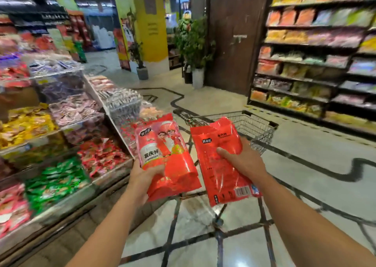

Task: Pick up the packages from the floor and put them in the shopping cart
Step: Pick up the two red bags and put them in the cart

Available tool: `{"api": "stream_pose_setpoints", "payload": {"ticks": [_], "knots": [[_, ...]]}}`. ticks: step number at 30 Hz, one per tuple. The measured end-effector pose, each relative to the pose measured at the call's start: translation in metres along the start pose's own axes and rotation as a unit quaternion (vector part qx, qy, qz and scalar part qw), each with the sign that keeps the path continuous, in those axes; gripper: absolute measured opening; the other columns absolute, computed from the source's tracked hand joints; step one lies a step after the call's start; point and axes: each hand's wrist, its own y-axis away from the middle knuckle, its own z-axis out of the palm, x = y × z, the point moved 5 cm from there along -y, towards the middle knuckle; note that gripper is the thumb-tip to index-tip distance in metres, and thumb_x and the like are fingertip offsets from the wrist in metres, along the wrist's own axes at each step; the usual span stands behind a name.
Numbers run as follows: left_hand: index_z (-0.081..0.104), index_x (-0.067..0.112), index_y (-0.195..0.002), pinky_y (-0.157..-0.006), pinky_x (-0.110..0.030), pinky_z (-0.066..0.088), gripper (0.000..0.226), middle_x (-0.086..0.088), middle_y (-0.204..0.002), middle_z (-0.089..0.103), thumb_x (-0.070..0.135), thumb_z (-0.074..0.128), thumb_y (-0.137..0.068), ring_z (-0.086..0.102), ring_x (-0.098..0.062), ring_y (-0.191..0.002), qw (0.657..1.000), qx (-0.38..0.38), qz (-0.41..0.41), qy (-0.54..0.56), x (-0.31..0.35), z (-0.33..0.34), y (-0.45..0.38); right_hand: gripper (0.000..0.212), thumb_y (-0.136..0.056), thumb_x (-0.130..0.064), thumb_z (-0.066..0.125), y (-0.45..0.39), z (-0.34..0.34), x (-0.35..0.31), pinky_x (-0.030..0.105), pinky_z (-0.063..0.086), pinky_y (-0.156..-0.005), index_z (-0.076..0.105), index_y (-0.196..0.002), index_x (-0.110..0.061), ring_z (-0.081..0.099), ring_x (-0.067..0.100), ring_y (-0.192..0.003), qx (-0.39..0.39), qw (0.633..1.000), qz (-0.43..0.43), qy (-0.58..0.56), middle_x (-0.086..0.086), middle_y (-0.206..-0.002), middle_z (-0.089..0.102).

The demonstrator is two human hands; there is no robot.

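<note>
I hold two red snack packages over the near end of a wire shopping cart (258,128). My left hand (142,177) grips the left red package (164,154) by its lower left edge, printed front side up. My right hand (242,158) grips the right red package (219,161) across its middle, back side with the barcode up. Both packages hang in the air side by side, apart from each other. The cart's basket stretches away behind them, and its inside is mostly hidden by the packages.
A tiered display of bins (61,124) with several kinds of wrapped sweets runs along the left. Shelves of snack bags (317,53) line the right. Potted plants (193,49), a yellow pillar (150,22) and a dark door stand ahead. Marble floor (305,165) lies right of the cart.
</note>
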Motion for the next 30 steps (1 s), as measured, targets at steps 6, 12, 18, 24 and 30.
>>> {"api": "stream_pose_setpoints", "payload": {"ticks": [6, 12, 18, 24, 30], "knots": [[0.055, 0.001, -0.131, -0.046, -0.032, 0.057, 0.088, -0.021, -0.095, 0.071, -0.006, 0.069, -0.044, 0.071, -0.024, -0.059, 0.997, -0.071, -0.024, -0.013, -0.020, 0.165, -0.059, 0.090, -0.072, -0.085, 0.068, -0.082, -0.108, 0.073, 0.048, 0.053, -0.100, 0.043, -0.144, -0.035, 0.069, 0.030, -0.114, 0.047, 0.998, 0.045, 0.004, -0.001, -0.127, 0.070], [0.056, 0.010, -0.134, -0.057, -0.043, 0.061, 0.102, -0.024, -0.107, 0.074, 0.001, 0.080, -0.035, 0.074, -0.036, -0.076, 0.992, -0.117, -0.041, -0.023, -0.033, 0.283, -0.137, 0.088, -0.075, -0.083, 0.067, -0.168, -0.173, 0.125, 0.046, 0.054, -0.097, 0.041, -0.145, -0.035, 0.068, 0.029, -0.114, 0.077, 0.994, 0.076, 0.006, -0.002, -0.131, 0.068], [0.058, 0.011, -0.131, -0.071, -0.048, 0.064, 0.086, -0.025, -0.116, 0.074, 0.000, 0.076, -0.048, 0.074, -0.047, -0.099, 0.990, -0.128, -0.041, -0.048, -0.047, 0.378, -0.243, 0.091, -0.075, -0.083, 0.067, -0.289, -0.205, 0.167, 0.047, 0.052, -0.099, 0.040, -0.146, -0.035, 0.066, 0.033, -0.115, 0.096, 0.990, 0.104, 0.019, 0.005, -0.130, 0.066], [0.048, 0.024, -0.135, -0.078, -0.059, 0.064, 0.075, -0.018, -0.118, 0.071, -0.004, 0.081, -0.073, 0.076, -0.043, -0.094, 0.987, -0.115, -0.086, -0.074, -0.069, 0.452, -0.358, 0.083, -0.078, -0.077, 0.070, -0.430, -0.211, 0.187, 0.045, 0.054, -0.098, 0.042, -0.144, -0.036, 0.069, 0.026, -0.105, 0.072, 0.991, 0.115, -0.008, -0.004, -0.112, 0.065], [0.046, 0.026, -0.136, -0.079, -0.058, 0.064, 0.080, -0.018, -0.116, 0.070, -0.005, 0.082, -0.072, 0.075, -0.044, -0.094, 0.987, -0.060, -0.127, -0.081, -0.097, 0.490, -0.447, 0.080, -0.078, -0.074, 0.072, -0.558, -0.197, 0.203, 0.036, 0.052, -0.082, 0.042, -0.142, -0.036, 0.065, 0.017, -0.087, 0.042, 0.992, 0.112, -0.031, -0.006, -0.108, 0.065]]}}
